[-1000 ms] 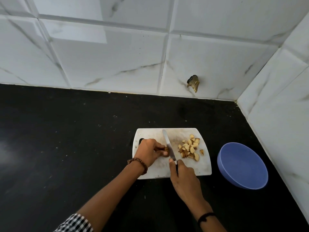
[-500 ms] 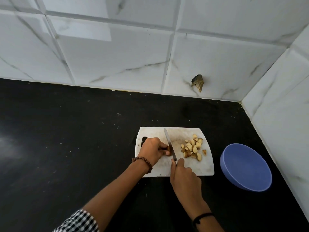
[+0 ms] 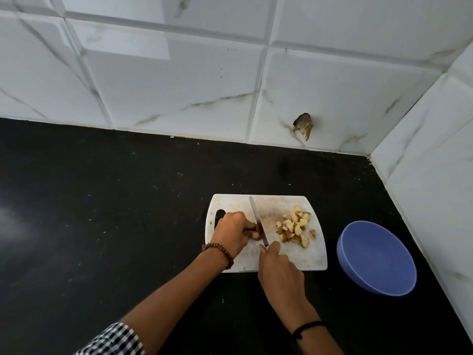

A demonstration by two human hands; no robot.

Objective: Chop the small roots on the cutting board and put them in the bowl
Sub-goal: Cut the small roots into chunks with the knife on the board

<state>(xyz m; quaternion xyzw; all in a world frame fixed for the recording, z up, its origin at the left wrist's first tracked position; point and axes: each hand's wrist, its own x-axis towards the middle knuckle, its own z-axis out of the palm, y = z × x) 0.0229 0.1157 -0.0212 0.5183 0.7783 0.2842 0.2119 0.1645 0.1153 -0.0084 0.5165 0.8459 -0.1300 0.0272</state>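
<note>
One left hand (image 3: 231,233) and one right hand (image 3: 280,270) are working with one knife (image 3: 256,216), one cutting board (image 3: 307,260), one root (image 3: 259,229), one heap of chopped pieces (image 3: 294,226) and one bowl (image 3: 376,260).

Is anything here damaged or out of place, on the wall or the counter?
Yes. One wall tile behind the cutting board has a jagged hole near its lower edge, brownish inside; the surface is broken there.

Blue bowl (image 3: 376,257), wht board (image 3: 314,260), blk counter (image 3: 102,201)

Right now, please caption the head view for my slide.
Left hand holds a root; right hand slices it with a knife on the cutting board.
</note>
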